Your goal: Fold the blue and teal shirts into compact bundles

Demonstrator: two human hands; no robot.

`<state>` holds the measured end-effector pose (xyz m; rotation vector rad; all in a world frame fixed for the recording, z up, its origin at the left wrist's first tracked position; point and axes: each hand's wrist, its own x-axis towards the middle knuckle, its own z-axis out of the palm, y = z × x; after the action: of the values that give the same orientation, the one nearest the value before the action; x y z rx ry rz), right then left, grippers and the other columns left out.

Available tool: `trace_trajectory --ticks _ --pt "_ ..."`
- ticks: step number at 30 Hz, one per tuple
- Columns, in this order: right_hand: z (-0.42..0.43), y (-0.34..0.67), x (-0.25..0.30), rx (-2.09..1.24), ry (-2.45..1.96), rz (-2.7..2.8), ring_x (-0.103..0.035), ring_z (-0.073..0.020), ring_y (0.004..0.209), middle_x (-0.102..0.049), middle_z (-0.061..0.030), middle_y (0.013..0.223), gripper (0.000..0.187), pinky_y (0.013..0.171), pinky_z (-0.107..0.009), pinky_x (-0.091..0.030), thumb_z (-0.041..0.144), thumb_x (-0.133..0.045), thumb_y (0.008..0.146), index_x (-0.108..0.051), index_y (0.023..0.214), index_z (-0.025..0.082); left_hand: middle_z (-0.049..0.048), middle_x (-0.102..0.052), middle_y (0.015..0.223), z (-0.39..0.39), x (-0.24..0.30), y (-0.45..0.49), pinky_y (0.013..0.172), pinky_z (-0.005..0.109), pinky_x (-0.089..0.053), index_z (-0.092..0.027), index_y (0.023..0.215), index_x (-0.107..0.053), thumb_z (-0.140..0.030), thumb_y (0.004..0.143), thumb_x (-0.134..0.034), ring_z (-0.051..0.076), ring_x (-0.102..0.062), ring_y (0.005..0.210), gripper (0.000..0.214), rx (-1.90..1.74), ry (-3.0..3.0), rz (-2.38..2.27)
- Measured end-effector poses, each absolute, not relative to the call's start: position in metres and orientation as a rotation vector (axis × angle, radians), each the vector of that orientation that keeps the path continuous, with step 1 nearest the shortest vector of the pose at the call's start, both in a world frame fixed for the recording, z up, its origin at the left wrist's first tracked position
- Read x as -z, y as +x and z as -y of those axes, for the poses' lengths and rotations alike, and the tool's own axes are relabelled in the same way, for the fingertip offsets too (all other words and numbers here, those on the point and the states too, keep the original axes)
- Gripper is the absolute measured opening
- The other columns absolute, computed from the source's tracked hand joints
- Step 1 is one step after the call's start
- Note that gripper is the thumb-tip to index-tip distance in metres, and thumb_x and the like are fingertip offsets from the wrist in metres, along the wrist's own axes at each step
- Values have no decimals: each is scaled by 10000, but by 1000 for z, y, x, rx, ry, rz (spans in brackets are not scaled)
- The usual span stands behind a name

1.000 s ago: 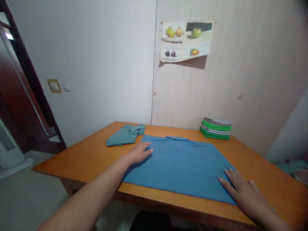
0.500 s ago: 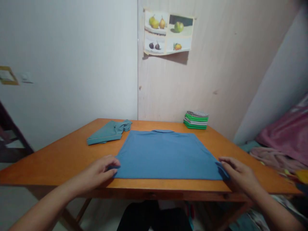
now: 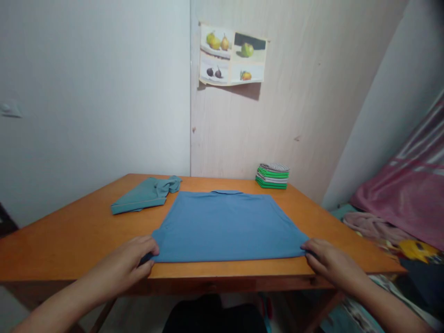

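Observation:
A blue collared shirt (image 3: 225, 226) lies spread flat on the wooden table, its collar at the far side and its straight hem along the near edge. My left hand (image 3: 140, 256) is closed on the shirt's near left corner, thumb below and fingers above. At the near right corner, my right hand (image 3: 321, 259) pinches the cloth in the same way. Both sleeves are out of sight.
On the table (image 3: 79, 231), a teal folded garment (image 3: 142, 194) lies at the back left. A stack of folded green and grey striped cloths (image 3: 273, 176) stands at the back right. Pink fabric (image 3: 398, 199) and other clothes are heaped beyond the right edge.
Both hands have closed on the shirt's near corners; the right corner, lifted and bent before, now lies flatter. The camera view has turned slightly to the right.

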<state>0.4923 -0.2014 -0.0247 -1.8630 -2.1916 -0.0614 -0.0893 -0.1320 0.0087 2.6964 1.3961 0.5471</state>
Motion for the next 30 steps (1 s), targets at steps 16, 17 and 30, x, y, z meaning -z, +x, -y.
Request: trace_trajectory --ticks 16,17,30 --pt "137 506 -3 -175 -1745 1990 -654 -258 815 -715 -49 823 305 760 -367 -508 456 -438 894 -651 847 242 -10 -535 715 89 -32 -70 623 271 -403 -213 731 -509 -406 904 -406 179 -509 694 279 -771 2254 -1401" --pt "128 507 -2 -189 -1748 1978 -654 -253 787 -709 -42 797 308 734 -360 -509 469 -447 885 -647 835 241 -16 -511 694 81 -30 -68 600 263 -390 -215 720 -498 -419 900 -414 171 -488 668 284 -793 2220 -1395" --pt "91 522 32 -304 -1749 1828 -687 -290 804 -741 -66 799 405 735 -380 -529 595 -518 841 -699 814 233 -19 -528 743 51 -10 -67 631 261 -417 -204 829 -541 -458 910 -490 161 -503 695 271 -1076 2060 -1349"
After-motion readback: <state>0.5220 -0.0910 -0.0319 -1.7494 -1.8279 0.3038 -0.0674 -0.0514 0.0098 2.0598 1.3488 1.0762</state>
